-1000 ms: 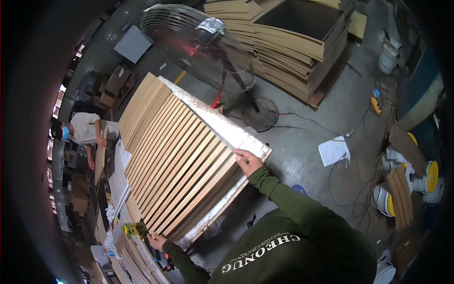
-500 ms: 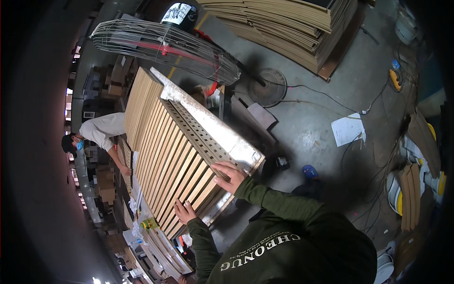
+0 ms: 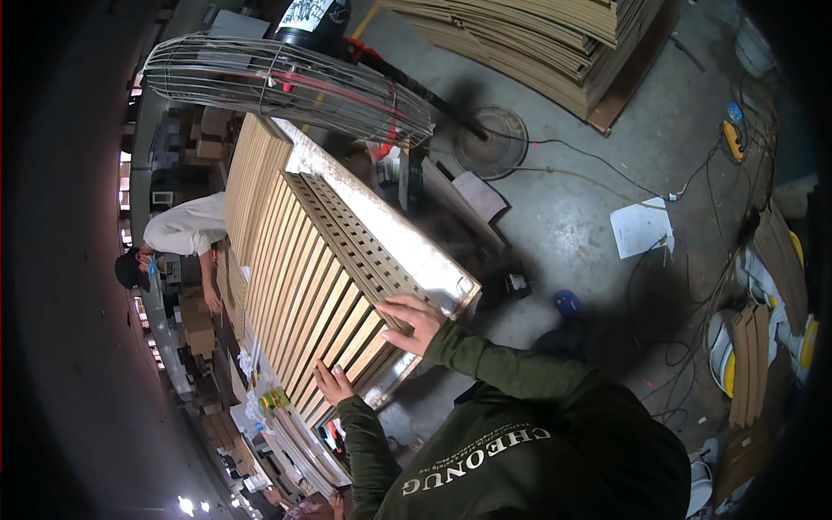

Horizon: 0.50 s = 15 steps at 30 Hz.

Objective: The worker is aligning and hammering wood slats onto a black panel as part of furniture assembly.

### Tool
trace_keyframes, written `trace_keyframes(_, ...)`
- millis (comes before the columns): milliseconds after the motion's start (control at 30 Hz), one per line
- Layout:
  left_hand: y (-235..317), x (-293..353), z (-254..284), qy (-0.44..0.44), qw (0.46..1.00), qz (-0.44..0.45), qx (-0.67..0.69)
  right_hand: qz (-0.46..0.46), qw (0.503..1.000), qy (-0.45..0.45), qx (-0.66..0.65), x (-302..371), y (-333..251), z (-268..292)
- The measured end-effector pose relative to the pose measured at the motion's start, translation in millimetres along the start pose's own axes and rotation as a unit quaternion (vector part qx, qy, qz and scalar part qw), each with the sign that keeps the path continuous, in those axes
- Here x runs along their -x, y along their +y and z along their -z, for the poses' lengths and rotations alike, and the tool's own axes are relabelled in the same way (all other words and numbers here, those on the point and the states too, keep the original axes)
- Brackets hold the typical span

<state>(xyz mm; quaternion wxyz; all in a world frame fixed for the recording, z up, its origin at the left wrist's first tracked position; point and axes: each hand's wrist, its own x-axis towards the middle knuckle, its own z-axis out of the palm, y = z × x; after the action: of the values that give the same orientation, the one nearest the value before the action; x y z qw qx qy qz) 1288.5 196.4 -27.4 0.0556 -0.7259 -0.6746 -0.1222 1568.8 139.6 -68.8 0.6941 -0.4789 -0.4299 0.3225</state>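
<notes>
Over at nine o'clock we've got a co-worker (image 3: pixel 186 227) leaning in, and a caged fan (image 3: pixel 286 82) at eleven. The slatted wood stack (image 3: pixel 299 276) runs off toward eleven from our left grip (image 3: pixel 331 383), which isn't clenched, just fingers resting on the near slats. Our right grip (image 3: pixel 412 323) looks loose too, fingers and thumb spread on the corner, most of the stack at its ten o'clock. White paper (image 3: pixel 641 230) lies at three.

We see matt, pale wood slats (image 3: pixel 299 276) and a glossy, scuffed white board (image 3: pixel 438 276).
Our green sleeve (image 3: pixel 507 368) looks matt cloth, the fan cage (image 3: pixel 290 85) metal wire, the floor (image 3: pixel 563 238) smooth and faintly shiny.
</notes>
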Motion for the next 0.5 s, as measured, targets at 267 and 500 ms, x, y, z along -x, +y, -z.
trace_keyframes(267,9,-1,2,0.019,0.999,-0.025,0.006,-0.009,0.998,-0.038,-0.048,6,2,6)
trace_keyframes(500,6,-1,2,0.023,1.0,-0.018,0.002,-0.014,0.996,-0.04,-0.08,8,10,6)
